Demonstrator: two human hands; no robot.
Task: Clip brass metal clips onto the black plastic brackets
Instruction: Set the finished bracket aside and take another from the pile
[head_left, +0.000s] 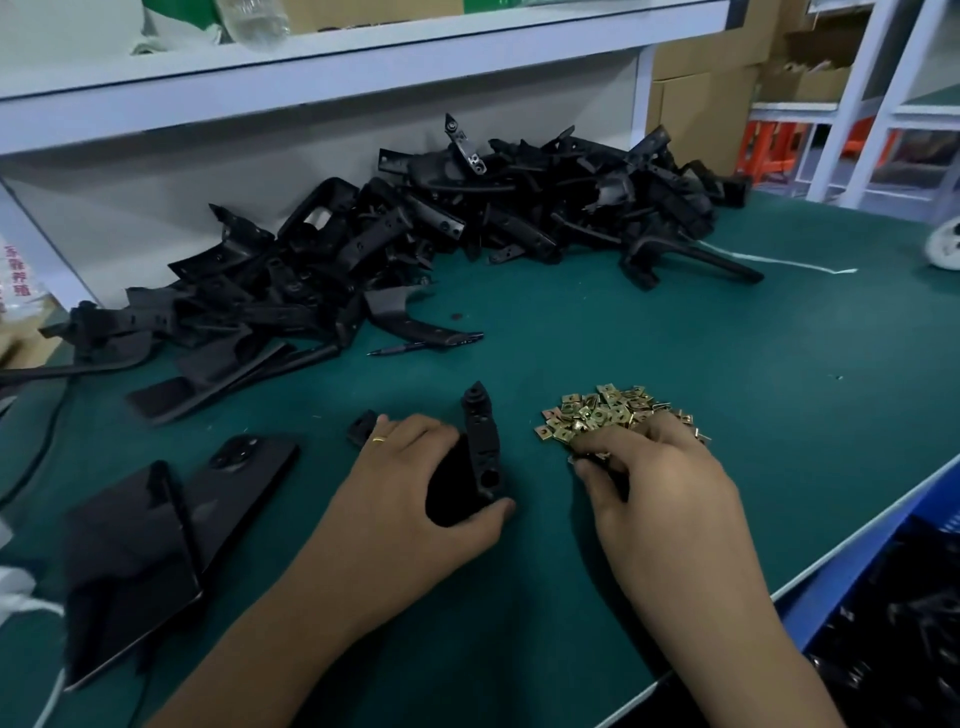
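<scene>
- Head view looks down on a green worktop (675, 338), with both forearms reaching in from the near edge.
- Left hand (415, 488) lies palm down, fingers and thumb curled round a black plastic bracket (483, 441); the bracket's narrow end stands up past the knuckles, tilted slightly away. A gold ring (378, 439) sits on one finger.
- Right hand (654, 478) rests just right of that bracket, wrist low, fingers bent down onto the near edge of a heap of brass clips (608, 413). The fingertips seem to pinch something there, but I cannot tell for sure whether a clip is held.
- The clip heap lies just right of the held bracket, not touching it.
- Beyond the bracket, a big pile of black brackets (415, 239) runs along the back of the worktop.
- Left of the bracket lie a dark phone (249, 462) and a pen (405, 349) farther back.
</scene>
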